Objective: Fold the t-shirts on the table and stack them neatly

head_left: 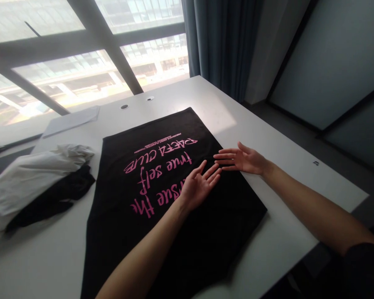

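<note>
A black T-shirt with pink lettering lies flat on the white table, its print upside down to me. My left hand hovers palm up over the shirt's right half, fingers stretched out and holding nothing. My right hand is just beyond it at the shirt's right edge, also flat with fingers spread and empty. The two hands' fingertips nearly meet.
A heap of white and black clothes lies at the table's left. A grey flat pad rests near the window. Two cable holes sit at the table's far side. A dark curtain hangs behind; the table's right edge drops off to the floor.
</note>
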Action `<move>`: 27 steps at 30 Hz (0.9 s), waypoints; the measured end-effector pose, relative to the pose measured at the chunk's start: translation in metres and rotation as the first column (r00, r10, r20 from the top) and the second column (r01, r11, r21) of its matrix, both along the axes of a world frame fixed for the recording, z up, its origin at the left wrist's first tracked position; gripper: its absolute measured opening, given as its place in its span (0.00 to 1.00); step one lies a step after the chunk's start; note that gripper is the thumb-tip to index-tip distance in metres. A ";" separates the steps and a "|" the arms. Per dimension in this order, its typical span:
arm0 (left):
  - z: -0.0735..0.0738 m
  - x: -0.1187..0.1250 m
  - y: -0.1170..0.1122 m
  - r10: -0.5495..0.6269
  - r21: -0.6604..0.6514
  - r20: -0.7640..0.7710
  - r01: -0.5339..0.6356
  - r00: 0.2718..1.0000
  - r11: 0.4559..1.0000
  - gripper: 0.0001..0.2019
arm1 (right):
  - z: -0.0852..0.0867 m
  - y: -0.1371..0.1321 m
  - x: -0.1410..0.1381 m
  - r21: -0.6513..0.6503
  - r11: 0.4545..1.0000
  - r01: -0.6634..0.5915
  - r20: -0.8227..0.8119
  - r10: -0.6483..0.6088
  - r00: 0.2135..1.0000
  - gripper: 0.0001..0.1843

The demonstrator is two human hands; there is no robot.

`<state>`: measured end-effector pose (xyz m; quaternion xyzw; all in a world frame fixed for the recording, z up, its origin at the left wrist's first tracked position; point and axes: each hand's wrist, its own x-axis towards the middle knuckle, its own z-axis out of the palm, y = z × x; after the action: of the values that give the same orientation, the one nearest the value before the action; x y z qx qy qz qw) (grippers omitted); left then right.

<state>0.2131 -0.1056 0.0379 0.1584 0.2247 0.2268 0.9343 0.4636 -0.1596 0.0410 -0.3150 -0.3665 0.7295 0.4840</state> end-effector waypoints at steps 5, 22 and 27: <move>0.000 0.003 -0.002 -0.069 0.026 -0.055 0.070 0.996 0.997 0.27 | 0.033 -0.022 0.017 0.112 0.972 -0.206 0.299 0.165 0.940 0.27; -0.004 0.006 -0.005 -0.062 0.069 -0.042 0.065 0.997 0.995 0.25 | -0.016 -0.221 -0.088 0.334 0.814 -0.475 0.927 -0.376 0.007 0.45; -0.005 0.006 -0.005 -0.061 0.088 -0.041 0.064 0.997 0.994 0.25 | -0.019 -0.220 -0.091 0.441 0.793 -0.420 0.872 -0.489 -0.006 0.40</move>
<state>0.2192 -0.1105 0.0327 0.2115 0.2272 0.2042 0.9284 0.3727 -0.3794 0.0225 -0.5696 -0.7985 0.1039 0.1649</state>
